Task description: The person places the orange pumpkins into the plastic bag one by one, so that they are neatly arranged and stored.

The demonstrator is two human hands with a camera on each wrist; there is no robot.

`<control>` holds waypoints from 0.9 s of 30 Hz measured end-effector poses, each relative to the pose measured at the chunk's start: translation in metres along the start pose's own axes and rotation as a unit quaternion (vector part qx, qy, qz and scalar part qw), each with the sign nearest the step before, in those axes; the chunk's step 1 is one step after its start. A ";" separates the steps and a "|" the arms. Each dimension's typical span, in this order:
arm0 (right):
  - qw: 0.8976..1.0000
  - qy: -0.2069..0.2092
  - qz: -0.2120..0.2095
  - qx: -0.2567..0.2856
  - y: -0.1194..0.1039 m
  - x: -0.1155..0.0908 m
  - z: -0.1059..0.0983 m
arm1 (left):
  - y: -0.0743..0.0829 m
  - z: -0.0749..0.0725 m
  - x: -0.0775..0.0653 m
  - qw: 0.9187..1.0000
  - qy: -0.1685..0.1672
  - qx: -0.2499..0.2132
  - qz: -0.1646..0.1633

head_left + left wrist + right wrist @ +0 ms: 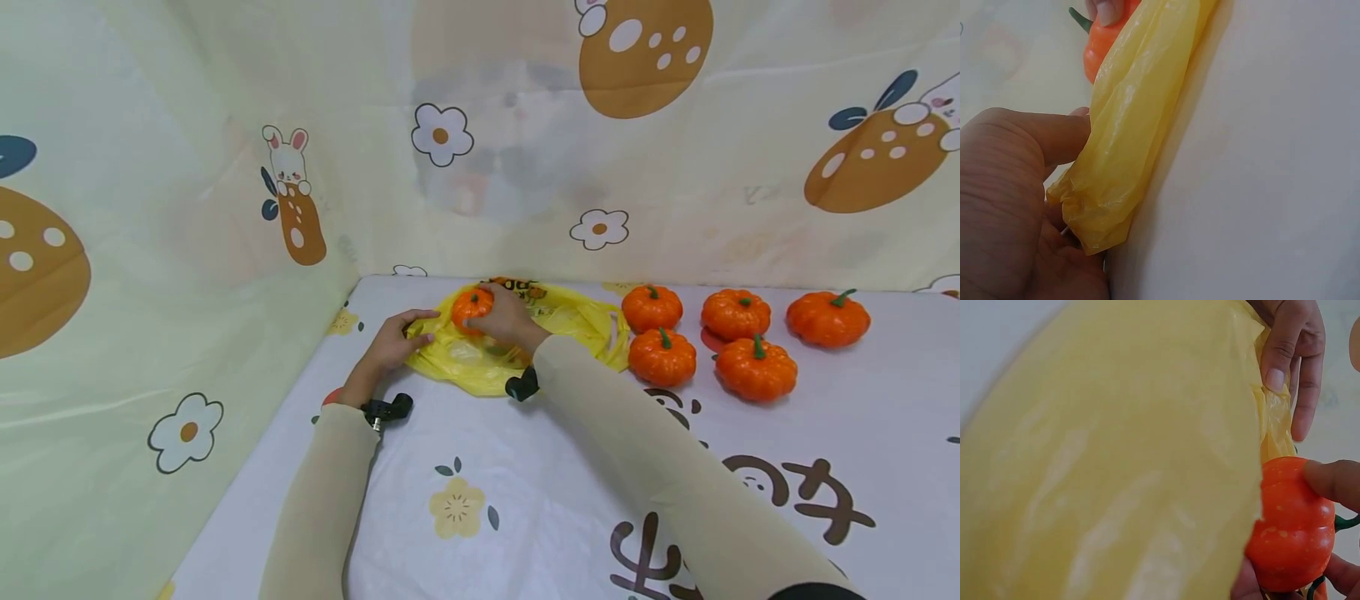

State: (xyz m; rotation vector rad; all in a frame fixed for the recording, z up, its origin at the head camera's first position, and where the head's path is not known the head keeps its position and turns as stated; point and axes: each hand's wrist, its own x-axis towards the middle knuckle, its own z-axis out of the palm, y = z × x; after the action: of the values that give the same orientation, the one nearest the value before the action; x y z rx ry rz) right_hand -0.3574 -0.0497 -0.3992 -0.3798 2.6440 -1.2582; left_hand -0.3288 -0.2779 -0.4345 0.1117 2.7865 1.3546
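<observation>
A patterned cloth covers the table (555,492), where a crumpled yellow plastic bag (468,371) lies near the back. The left hand (392,343) holds the bag's edge between thumb and fingers, though the plastic partly hides the fingertips. The right hand (512,318) grips an orange pumpkin (465,310) by its sides at the bag's mouth. Five similar small pumpkins (736,314) sit right of the bag, green stems showing.
</observation>
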 end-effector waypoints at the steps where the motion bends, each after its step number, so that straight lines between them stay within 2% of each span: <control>1: 1.000 0.000 0.001 0.003 -0.001 0.000 0.001 | 0.000 0.000 0.000 1.000 0.000 -0.001 -0.001; 10: 1.000 -0.002 0.011 0.021 -0.007 0.000 0.006 | 0.000 -0.001 -0.001 1.000 0.002 0.001 -0.005; 27: 1.000 -0.006 0.019 -0.010 -0.009 0.000 0.008 | 0.000 0.000 0.002 1.000 0.000 -0.002 -0.009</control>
State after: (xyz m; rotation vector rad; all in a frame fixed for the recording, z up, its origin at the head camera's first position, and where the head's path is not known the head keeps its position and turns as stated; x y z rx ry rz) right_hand -0.3539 -0.0606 -0.3969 -0.3376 2.6436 -1.2150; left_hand -0.3311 -0.2782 -0.4347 0.0853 2.7780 1.3551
